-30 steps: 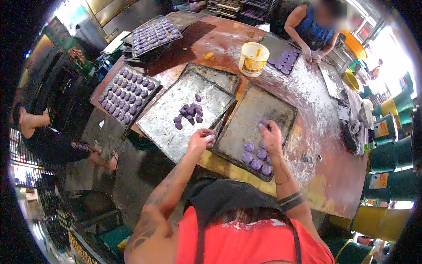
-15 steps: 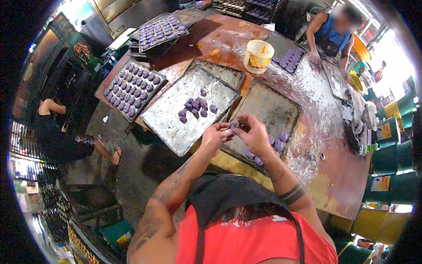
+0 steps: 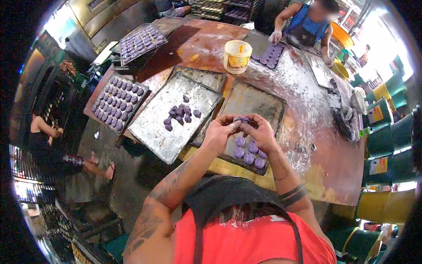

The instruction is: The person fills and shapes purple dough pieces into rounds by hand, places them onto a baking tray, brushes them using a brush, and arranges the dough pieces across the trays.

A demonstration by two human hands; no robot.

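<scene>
Both my hands meet over the dark metal tray [image 3: 259, 97] in front of me. A piece of purple dough [image 3: 241, 119] sits between the fingertips, mostly covered by them. My left hand [image 3: 221, 132] is closed on its left side and my right hand [image 3: 261, 133] pinches it from the right. Just below the hands, several round purple dough balls [image 3: 249, 158] rest on the near end of that tray. To the left lies a flour-dusted tray [image 3: 151, 125] with a cluster of rough purple dough lumps [image 3: 178, 111] on it.
A tray of purple pieces [image 3: 118, 102] lies at the left edge, another stacked tray [image 3: 141, 42] behind it. A white tub [image 3: 237, 57] stands mid-table. Across the floury table [image 3: 307, 127], a co-worker [image 3: 305, 28] handles a tray of purple pieces [image 3: 269, 55]. Another person [image 3: 44, 136] is at far left.
My hands have drawn closer together around the dough piece. The view has shifted, showing more of the dough balls. The co-worker's hand has moved over to the tray of purple pieces.
</scene>
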